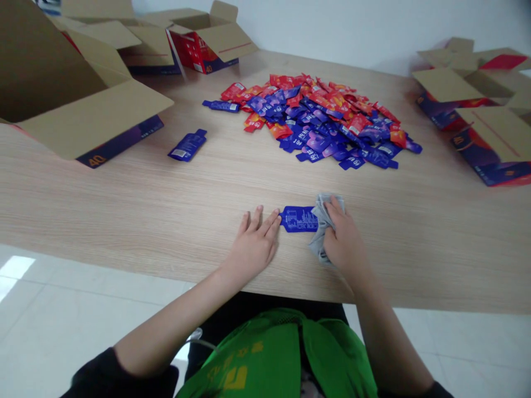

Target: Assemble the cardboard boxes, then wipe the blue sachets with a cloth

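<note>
A blue sachet (297, 219) with white print lies flat on the table in front of me. My left hand (255, 243) rests with fingers stretched out, its fingertips touching the sachet's narrow left end. In my right hand (344, 237) is a bunched grey cloth (321, 243), which covers the sachet's right end. Another blue sachet (188, 146) lies alone farther off to the left. Beyond my hands is a heap of red and blue sachets (319, 119), overlapping one another.
Open cardboard boxes stand on both sides: a large box (120, 119) at the near left, a red and blue box (199, 47) behind it, and more boxes (489, 138) at the right. The wooden table (124, 215) ends just before my body. A white wall rises behind.
</note>
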A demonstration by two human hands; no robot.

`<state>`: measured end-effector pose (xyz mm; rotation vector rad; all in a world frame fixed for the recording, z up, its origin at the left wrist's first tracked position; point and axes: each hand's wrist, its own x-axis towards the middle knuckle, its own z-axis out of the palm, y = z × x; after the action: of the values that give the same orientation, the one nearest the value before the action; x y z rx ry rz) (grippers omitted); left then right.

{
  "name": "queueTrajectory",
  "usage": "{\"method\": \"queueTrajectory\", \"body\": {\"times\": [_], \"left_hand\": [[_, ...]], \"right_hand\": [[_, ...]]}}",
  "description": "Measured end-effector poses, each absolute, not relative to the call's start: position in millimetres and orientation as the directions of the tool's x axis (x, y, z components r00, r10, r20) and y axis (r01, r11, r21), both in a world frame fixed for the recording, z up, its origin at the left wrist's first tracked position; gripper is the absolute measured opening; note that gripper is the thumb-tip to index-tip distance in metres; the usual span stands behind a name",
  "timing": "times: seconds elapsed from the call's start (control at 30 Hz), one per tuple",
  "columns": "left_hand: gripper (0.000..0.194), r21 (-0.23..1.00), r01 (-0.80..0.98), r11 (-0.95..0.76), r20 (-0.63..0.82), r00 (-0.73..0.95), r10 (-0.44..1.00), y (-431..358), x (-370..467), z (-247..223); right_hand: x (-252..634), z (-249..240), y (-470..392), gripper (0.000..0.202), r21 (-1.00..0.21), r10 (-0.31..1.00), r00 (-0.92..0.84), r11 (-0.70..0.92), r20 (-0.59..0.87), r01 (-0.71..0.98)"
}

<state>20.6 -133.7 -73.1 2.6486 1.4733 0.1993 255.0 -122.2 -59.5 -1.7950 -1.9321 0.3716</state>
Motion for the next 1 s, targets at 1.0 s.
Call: {"method": "queueTrajectory", "body": {"times": [1.0], "left_hand": [[0.047,0.259,0.886,-0.385,-0.101,0.421,0.901,-77,75,-42]], "right_hand": [[305,-81,-142,0.063,-0.315,0.982,-0.035,0.094,0.188,0.944]]}}
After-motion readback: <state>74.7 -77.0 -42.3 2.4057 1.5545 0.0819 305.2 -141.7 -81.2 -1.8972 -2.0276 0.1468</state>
